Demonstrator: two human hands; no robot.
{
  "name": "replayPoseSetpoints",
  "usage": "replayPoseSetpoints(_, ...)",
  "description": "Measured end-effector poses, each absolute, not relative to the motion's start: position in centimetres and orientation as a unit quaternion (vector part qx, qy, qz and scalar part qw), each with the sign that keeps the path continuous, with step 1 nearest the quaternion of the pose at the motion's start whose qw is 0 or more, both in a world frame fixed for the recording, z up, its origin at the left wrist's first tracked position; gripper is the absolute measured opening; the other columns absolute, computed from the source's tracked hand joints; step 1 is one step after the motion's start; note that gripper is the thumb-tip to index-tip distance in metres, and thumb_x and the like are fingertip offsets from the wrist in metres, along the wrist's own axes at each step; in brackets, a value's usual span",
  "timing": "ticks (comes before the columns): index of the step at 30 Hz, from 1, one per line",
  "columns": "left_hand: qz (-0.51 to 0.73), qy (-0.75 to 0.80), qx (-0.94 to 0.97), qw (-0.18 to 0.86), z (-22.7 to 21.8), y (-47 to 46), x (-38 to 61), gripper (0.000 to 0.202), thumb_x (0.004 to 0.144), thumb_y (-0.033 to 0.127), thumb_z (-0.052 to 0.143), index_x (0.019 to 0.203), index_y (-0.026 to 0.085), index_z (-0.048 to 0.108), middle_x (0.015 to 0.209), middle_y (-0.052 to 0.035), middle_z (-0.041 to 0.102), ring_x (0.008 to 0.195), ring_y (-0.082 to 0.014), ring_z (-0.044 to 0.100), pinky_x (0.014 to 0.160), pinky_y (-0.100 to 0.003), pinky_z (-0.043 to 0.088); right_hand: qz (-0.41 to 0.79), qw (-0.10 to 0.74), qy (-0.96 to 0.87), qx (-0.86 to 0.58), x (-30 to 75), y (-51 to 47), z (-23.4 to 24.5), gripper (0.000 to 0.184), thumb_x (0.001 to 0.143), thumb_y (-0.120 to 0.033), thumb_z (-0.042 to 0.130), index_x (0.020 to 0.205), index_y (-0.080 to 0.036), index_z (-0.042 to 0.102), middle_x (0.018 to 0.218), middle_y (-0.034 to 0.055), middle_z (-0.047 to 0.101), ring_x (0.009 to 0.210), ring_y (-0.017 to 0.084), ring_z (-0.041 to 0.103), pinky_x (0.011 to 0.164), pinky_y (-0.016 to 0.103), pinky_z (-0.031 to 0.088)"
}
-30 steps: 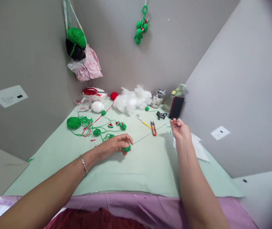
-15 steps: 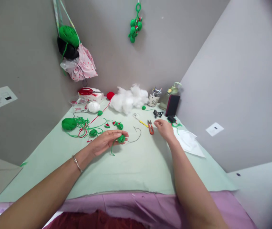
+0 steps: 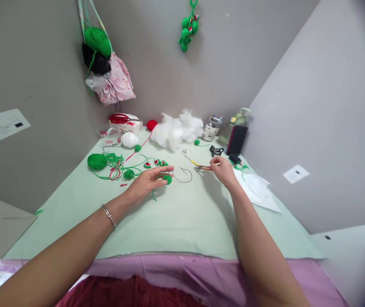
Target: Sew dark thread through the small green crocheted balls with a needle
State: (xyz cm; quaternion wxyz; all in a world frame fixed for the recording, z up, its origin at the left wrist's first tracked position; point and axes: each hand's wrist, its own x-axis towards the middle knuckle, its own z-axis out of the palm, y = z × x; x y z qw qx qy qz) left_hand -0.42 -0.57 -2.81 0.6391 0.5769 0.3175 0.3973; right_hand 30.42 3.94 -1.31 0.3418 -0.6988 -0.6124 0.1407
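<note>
My left hand (image 3: 149,180) pinches a small green crocheted ball (image 3: 167,179) just above the pale green cloth (image 3: 176,221). A thin dark thread (image 3: 185,175) curls loosely from the ball to its right. My right hand (image 3: 223,169) is closed on the orange thread snips (image 3: 203,167), whose blades point left toward the thread. A yellow-handled hook (image 3: 192,160) lies just behind the snips.
A green yarn ball (image 3: 97,161), tangled green and red yarn (image 3: 116,166) and several small crocheted pieces lie at the left. White stuffing (image 3: 176,130), a cup of tools (image 3: 210,131), a bottle (image 3: 232,128) and a dark phone (image 3: 236,140) stand at the back. White paper (image 3: 258,192) lies at the right.
My right hand let the thread go slack, came down from the far right to the snips and picked them up. My left hand kept hold of the green ball.
</note>
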Motion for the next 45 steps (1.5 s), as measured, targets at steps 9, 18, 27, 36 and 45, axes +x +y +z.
replayPoseSetpoints(9,0.422,0.333,0.610,0.582,-3.7,-0.7,0.1,0.052,0.079,0.023,0.071,0.131,0.023,0.064,0.143,-0.0105,0.057,0.123,-0.0264,0.057,0.095,-0.037,0.046,0.565,0.429,-0.535,-0.458,26.3,1.3,1.0,0.044,0.075,-0.044,0.074,0.109,-0.016,0.067,0.088,0.0036,0.069,0.051,0.003,0.034,0.047,0.019,0.023)
replayPoseSetpoints(18,0.425,0.334,0.571,0.618,-3.5,-1.0,0.4,0.063,0.074,0.022,0.076,0.135,0.017,0.059,0.120,-0.0115,0.071,0.111,-0.0251,0.064,0.099,-0.039,0.045,0.517,0.205,-0.723,-0.410,23.1,-0.2,0.3,0.036,0.081,-0.047,0.071,0.098,-0.015,0.067,0.077,-0.0006,0.057,0.067,0.011,0.041,0.059,0.023,0.032)
replayPoseSetpoints(27,0.467,0.348,0.548,0.601,-3.1,-0.7,0.2,0.060,0.070,0.021,0.077,0.129,0.020,0.064,0.146,-0.0111,0.054,0.122,-0.0265,0.058,0.097,-0.037,0.048,0.322,0.207,-0.811,-0.442,22.5,-1.1,0.8,0.046,0.098,-0.052,0.044,0.125,-0.020,0.062,0.081,0.0027,0.059,0.071,0.016,0.048,0.067,0.027,0.039)
replayPoseSetpoints(36,0.470,0.354,0.557,0.586,-2.8,-1.0,0.4,0.059,0.070,0.021,0.077,0.128,0.022,0.065,0.145,-0.0102,0.056,0.124,-0.0275,0.057,0.102,-0.040,0.046,0.258,0.192,-0.806,-0.497,22.3,-1.0,0.7,0.047,0.098,-0.054,0.041,0.111,-0.022,0.073,0.078,0.0022,0.065,0.070,0.016,0.052,0.065,0.026,0.036)
replayPoseSetpoints(45,0.472,0.357,0.557,0.583,-2.3,-1.2,0.5,0.060,0.070,0.017,0.075,0.128,0.023,0.065,0.145,-0.0103,0.055,0.123,-0.0259,0.058,0.101,-0.038,0.046,0.265,0.205,-0.791,-0.513,22.3,-0.8,0.7,0.044,0.097,-0.053,0.044,0.094,-0.021,0.072,0.066,-0.0012,0.053,0.062,0.013,0.043,0.059,0.025,0.031)
